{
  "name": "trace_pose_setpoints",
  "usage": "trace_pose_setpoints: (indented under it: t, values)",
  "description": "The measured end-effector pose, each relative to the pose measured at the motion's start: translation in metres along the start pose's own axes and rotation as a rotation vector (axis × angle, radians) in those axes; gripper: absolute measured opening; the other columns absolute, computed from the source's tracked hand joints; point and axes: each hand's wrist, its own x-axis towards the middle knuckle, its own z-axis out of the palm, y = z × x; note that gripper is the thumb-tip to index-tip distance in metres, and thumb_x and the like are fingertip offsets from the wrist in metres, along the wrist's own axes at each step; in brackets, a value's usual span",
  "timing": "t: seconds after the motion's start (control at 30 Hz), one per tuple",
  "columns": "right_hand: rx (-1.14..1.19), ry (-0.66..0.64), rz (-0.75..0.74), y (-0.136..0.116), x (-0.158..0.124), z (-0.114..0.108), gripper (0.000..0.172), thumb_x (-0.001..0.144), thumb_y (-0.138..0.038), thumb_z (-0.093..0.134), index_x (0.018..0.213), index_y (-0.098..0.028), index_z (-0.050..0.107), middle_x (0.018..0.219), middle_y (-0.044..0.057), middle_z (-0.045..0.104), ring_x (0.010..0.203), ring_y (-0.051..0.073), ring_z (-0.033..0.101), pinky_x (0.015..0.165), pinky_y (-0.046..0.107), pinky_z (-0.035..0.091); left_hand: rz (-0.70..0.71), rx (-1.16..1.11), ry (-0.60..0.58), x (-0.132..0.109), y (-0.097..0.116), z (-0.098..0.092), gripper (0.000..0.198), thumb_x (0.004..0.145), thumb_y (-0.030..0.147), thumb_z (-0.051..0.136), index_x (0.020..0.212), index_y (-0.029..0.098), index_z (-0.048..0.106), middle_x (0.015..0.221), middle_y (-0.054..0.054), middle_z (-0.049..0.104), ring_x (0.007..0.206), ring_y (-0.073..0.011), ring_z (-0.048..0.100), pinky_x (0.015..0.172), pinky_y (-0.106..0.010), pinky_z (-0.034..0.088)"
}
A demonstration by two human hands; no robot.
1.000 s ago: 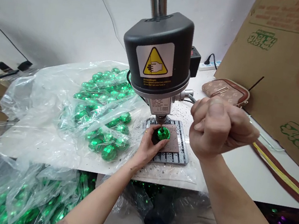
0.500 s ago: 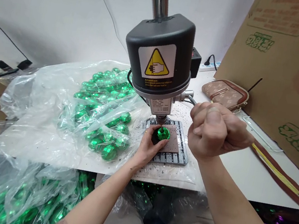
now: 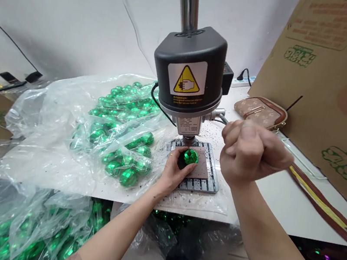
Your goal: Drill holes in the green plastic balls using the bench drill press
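My left hand [image 3: 176,169] is closed around a shiny green faceted ball [image 3: 191,157]. It keeps the ball on a brownish square board [image 3: 201,166] atop the slotted metal base [image 3: 214,181] of a small black drill press [image 3: 188,68]. The drill's chuck [image 3: 188,140] is directly above the ball, and a dark spot shows on the ball's top; how deep the bit sits I cannot tell. To the right, my right hand [image 3: 249,153] is raised in a fist around the press's lever [image 3: 223,118], whose end the fingers hide.
Many green faceted balls [image 3: 131,105] lie in clear plastic [image 3: 50,97] left of the press. More bagged green balls [image 3: 22,233] are below the table edge. At right are a patterned purse [image 3: 258,112], its strap and a large cardboard box [image 3: 325,84]. Dark crumbs litter the table.
The whole view has shifted slightly, so the press appears a little lower and farther right. Both hands keep their holds on the ball and the lever.
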Motion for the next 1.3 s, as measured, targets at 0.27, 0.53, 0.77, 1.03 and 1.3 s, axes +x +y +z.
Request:
trace_pose_setpoints:
  t: [0.27, 0.53, 0.77, 1.03, 1.3]
  values:
    - [0.047, -0.041, 0.26, -0.011, 0.047, 0.025, 0.043, 0.087, -0.023, 0.064, 0.051, -0.025, 0.039, 0.042, -0.006, 0.035, 0.039, 0.01, 0.033, 0.041, 0.033, 0.026, 0.147, 0.146, 0.21, -0.024, 0.012, 0.0, 0.039, 0.083, 0.032, 0.076, 0.117, 0.023, 0.058, 0.111, -0.007, 0.066, 0.105, -0.0241, 0.066, 0.093, -0.041, 0.055]
    - [0.062, -0.024, 0.248, -0.013, 0.046, 0.025, 0.041, 0.09, -0.014, 0.057, 0.053, -0.021, 0.039, 0.045, -0.007, 0.036, 0.041, 0.005, 0.035, 0.045, 0.027, 0.027, 1.024, 0.626, -0.239, -0.13, -0.002, -0.008, 0.032, 0.086, 0.028, 0.071, 0.116, 0.019, 0.063, 0.11, -0.016, 0.072, 0.095, -0.0253, 0.069, 0.079, -0.037, 0.059]
    - [0.066, -0.02, 0.282, -0.018, 0.044, 0.026, 0.043, 0.091, -0.018, 0.057, 0.053, -0.02, 0.036, 0.047, -0.007, 0.036, 0.044, 0.004, 0.033, 0.048, 0.028, 0.023, 0.994, 0.581, -0.337, -0.121, -0.01, -0.025, 0.039, 0.088, 0.048, 0.068, 0.118, 0.024, 0.061, 0.118, -0.013, 0.072, 0.112, -0.0279, 0.067, 0.096, -0.042, 0.055]
    - [0.096, -0.025, 0.256, -0.012, 0.045, 0.023, 0.04, 0.088, -0.019, 0.061, 0.053, -0.022, 0.042, 0.045, -0.006, 0.04, 0.041, 0.007, 0.035, 0.044, 0.03, 0.026, 0.011, 0.753, -0.044, 0.041, -0.002, -0.089, 0.029, 0.091, 0.009, 0.039, 0.106, 0.019, 0.061, 0.085, -0.008, 0.07, 0.079, -0.0232, 0.067, 0.075, -0.035, 0.052]
    - [0.079, -0.036, 0.245, -0.014, 0.045, 0.022, 0.04, 0.089, -0.02, 0.06, 0.054, -0.023, 0.042, 0.046, -0.007, 0.042, 0.041, 0.009, 0.036, 0.044, 0.031, 0.028, -0.146, 1.01, -0.141, 0.084, -0.015, -0.13, 0.033, 0.085, 0.014, 0.059, 0.116, 0.02, 0.066, 0.106, -0.012, 0.072, 0.107, -0.0326, 0.065, 0.093, -0.041, 0.048]
